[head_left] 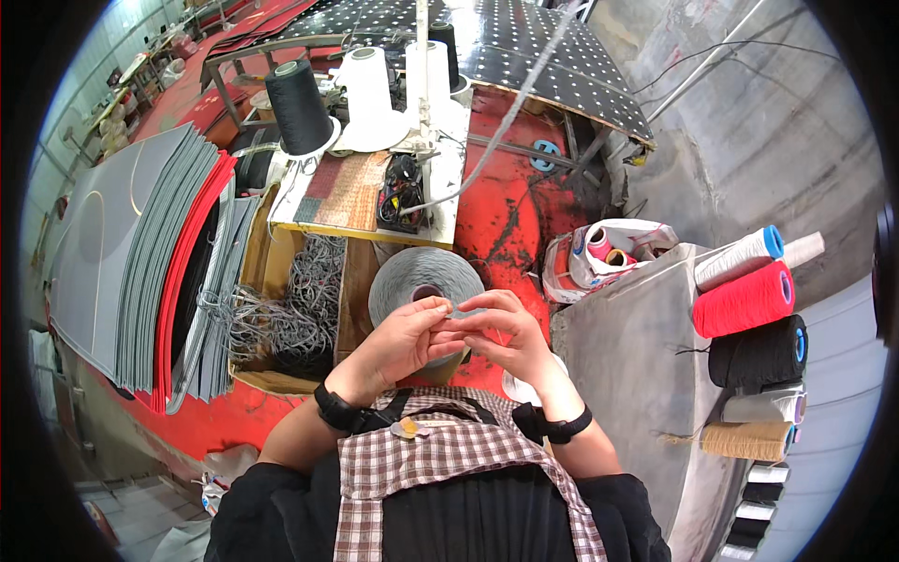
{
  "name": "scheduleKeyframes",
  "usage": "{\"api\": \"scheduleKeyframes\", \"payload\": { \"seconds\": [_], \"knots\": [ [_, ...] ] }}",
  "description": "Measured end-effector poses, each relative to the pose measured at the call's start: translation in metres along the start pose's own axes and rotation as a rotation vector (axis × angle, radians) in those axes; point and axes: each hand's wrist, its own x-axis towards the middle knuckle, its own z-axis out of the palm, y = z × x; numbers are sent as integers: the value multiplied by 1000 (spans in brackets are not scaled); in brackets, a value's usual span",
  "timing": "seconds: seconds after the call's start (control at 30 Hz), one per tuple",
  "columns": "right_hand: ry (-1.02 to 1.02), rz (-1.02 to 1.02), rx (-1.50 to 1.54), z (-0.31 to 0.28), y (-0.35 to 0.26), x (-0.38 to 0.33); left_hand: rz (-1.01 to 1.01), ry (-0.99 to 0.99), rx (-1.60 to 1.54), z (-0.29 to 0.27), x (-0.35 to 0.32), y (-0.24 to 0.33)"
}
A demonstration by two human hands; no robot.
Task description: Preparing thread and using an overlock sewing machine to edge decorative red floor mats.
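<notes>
Two bare hands meet just above a checked apron bib [440,454]: the left hand [405,339] and the right hand [498,335] press fingertips together, pinched on what looks like a fine thread end, too thin to make out. They work directly over a large grey cone of thread [423,281], likely the source of that strand, standing on the red table [510,211]. Left of it, a cardboard box of tangled grey cord [290,314] sits beside stacked grey and red sheets [159,262]. To the right lie spools, a red one [744,300] among them. Farther off stand a black thread cone [298,108] and white cones [367,89].
</notes>
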Motion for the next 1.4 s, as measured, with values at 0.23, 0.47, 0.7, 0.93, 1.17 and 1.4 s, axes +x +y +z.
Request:
{"api": "scheduleKeyframes", "payload": {
  "seconds": [0.23,0.47,0.7,0.93,1.17,1.4],
  "knots": [
    [6,33,60,-9,5,-5,21,-20,30,7,9,-13],
    [-10,-10,-8,-6,18,4,55,48,25,7,11,-11],
    [206,76,418,-14,2,19,143,92,307,11,-13,3],
    [-15,-111,771,-14,-23,74,566,181,1029,52,-63,41],
    [71,-180,230,-17,-50,44,1190,-216,2163,127,-36,73],
    [110,111,85,-63,-68,0,916,-261,2056,123,3,49]
  ]
}}
